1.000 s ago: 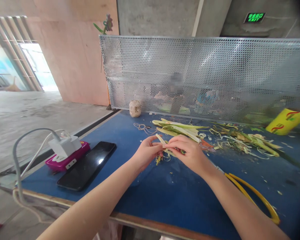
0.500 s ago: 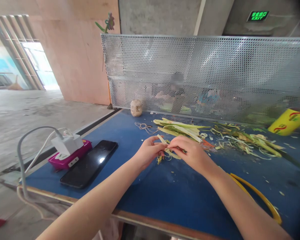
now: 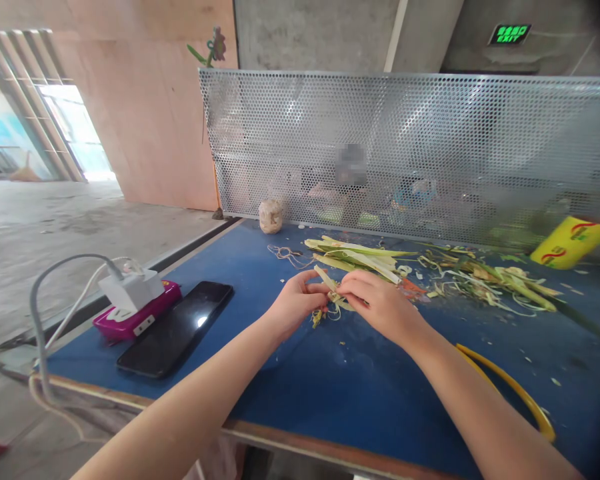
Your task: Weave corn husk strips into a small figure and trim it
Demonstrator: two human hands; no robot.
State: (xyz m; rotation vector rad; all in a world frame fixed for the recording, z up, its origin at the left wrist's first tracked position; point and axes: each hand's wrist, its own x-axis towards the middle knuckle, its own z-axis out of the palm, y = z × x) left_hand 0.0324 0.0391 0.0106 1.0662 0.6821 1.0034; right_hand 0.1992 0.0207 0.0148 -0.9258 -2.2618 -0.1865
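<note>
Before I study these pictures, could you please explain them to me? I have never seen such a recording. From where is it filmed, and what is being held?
No machine here: these are a person's two bare hands, filmed by one camera worn on the head, looking forward and down. The left hand holds a pale strip; the right hand meets it, its exact grip too small to tell. On the blue table lie long pale-green leaves, a dark phone and a purple power block. A perforated metal screen stands behind.
</note>
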